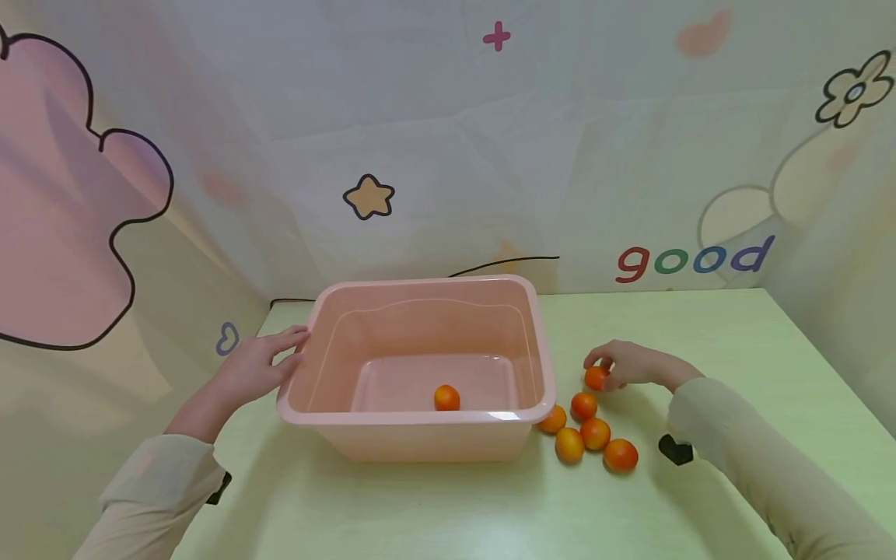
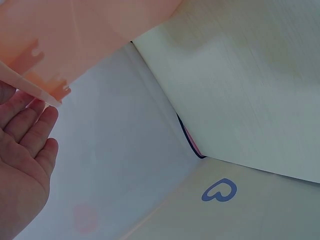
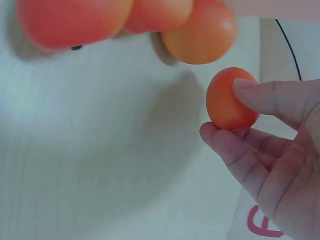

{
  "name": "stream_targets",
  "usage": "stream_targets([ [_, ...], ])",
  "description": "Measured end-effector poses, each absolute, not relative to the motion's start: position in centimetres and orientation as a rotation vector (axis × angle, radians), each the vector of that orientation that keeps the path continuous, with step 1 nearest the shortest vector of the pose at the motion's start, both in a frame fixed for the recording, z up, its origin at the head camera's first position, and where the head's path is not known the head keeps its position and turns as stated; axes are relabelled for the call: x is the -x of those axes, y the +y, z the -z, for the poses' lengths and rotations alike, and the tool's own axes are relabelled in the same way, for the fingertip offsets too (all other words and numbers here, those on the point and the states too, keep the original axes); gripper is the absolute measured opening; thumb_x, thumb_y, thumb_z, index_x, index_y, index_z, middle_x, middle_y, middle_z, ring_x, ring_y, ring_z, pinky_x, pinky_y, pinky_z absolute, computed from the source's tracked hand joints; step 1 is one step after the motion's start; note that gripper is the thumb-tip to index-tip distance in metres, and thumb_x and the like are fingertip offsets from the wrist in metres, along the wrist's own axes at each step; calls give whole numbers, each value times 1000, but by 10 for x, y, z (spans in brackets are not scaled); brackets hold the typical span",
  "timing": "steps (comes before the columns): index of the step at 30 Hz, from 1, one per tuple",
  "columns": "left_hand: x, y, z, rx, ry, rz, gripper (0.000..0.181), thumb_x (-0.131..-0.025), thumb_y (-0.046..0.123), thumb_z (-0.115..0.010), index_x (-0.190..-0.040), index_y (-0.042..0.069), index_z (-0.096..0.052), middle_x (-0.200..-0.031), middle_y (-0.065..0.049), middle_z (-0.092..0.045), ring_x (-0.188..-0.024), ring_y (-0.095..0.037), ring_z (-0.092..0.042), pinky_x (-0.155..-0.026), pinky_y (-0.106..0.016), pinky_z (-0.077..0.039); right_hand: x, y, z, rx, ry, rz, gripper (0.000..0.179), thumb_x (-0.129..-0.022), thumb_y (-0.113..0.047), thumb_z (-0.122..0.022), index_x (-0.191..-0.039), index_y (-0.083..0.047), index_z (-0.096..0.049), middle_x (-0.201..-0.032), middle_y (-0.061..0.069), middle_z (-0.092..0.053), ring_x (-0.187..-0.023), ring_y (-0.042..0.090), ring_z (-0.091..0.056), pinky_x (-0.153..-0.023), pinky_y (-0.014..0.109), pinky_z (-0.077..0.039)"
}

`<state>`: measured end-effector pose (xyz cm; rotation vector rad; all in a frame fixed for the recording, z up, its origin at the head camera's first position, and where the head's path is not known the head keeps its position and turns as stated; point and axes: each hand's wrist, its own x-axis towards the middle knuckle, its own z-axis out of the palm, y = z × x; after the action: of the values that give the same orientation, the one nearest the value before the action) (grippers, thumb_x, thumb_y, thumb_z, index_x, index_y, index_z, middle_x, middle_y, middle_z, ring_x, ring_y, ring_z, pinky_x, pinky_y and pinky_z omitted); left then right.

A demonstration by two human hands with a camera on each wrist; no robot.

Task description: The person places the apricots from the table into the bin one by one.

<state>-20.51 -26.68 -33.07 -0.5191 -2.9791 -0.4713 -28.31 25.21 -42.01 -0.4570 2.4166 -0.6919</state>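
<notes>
A pink plastic tub (image 1: 420,439) stands on the table with one orange-red tomato (image 1: 446,398) on its floor. My left hand (image 1: 260,364) touches the tub's left rim. In the left wrist view that hand's fairly straight fingers (image 2: 30,122) lie under the rim; its thumb is hidden there. Right of the tub, my right hand (image 1: 633,364) pinches a small orange-red tomato (image 3: 227,100) between thumb and fingertips. Several loose tomatoes (image 1: 595,434) lie beside the tub's right front corner, one of them (image 1: 553,420) partly hidden by the rim.
The pale green table (image 1: 434,513) ends at a printed cloth backdrop (image 1: 448,155) behind the tub. More cloth hangs at the left and right sides. Dark pieces (image 1: 675,449) show beneath both wrists.
</notes>
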Motion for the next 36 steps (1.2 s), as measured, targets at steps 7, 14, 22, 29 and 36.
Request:
stream_targets([
  [7, 205, -268, 332, 531, -2957, 456, 39, -86, 13, -52, -122, 1, -52, -126, -15, -51, -62, -15, -48, -65, -31, -37, 284, 251, 396, 499, 2441, 681, 42, -73, -9, -65, -114, -4, -53, -102, 13, -56, -87, 21, -50, -76, 39, -46],
  [14, 205, -267, 331, 524, -2971, 470, 39, -87, 14, -51, -124, 1, -50, -128, -17, -49, -54, -12, -41, -62, -29, -35, 283, 249, 373, 521, 2451, 693, 40, -73, -9, -65, -111, -7, -54, -104, 14, -56, -87, 21, -51, -75, 39, -47],
  [22, 205, -267, 330, 525, -2974, 467, 40, -87, 15, -51, -125, 2, -50, -129, -16, -48, -58, -12, -44, -62, -29, -35, 277, 242, 341, 551, 2485, 709, 38, -74, -9, -63, -110, -6, -53, -102, 14, -56, -85, 21, -53, -73, 36, -48],
  [29, 205, -267, 329, 522, -2982, 481, 40, -88, 16, -51, -125, 2, -49, -129, -17, -47, -55, -11, -41, -60, -28, -34, 274, 235, 314, 586, 2523, 698, 40, -74, -11, -64, -112, -6, -50, -99, 11, -56, -87, 21, -51, -75, 36, -47],
  [36, 204, -267, 329, 516, -3000, 497, 41, -88, 16, -51, -126, 1, -48, -130, -18, -46, -55, -12, -39, -58, -27, -33, 272, 226, 292, 641, 2548, 698, 39, -75, -8, -63, -111, -6, -51, -95, 9, -56, -86, 22, -50, -74, 33, -46],
])
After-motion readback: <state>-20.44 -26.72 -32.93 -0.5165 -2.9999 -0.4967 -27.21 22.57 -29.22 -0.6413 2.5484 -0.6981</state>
